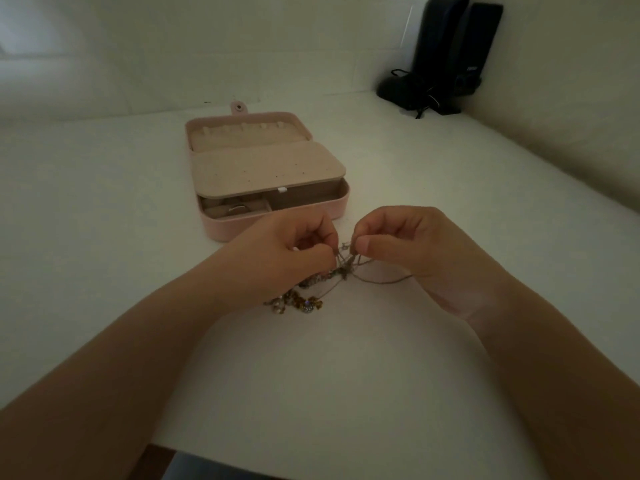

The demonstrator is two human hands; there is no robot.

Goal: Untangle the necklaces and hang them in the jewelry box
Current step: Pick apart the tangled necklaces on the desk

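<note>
Necklaces (341, 268): a tangled clump of thin chains with beaded, glittery parts, lying on the white table (346, 358) and partly lifted between both sets of fingertips; the knot sits right below and between them, the beaded part trails toward the left wrist, and a thin loop runs under the right palm.
Left hand (294, 251): fingers curled, thumb and forefinger pinching a strand at the left side of the knot.
Right hand (408, 251): fingers curled, thumb and forefinger pinching a strand at the right side of the knot, close to the left fingertips but not touching them.
Jewelry box (266, 174): pink, open, just beyond the left knuckles; its lid lies back flat with a row of small hooks, an inner flap covers most of the base, and a ring shows in a front compartment.
Writing: none that can be read; a pale mark on the dark objects (446, 57) far beyond the right fingers is too blurred to make out.
Edges: the near table edge lies behind the wrists, under the forearms; walls meet the table beyond the box and to the right.
Open room: bare tabletop spreads left of the left fingers, right of the right fingers, and between the forearms.
</note>
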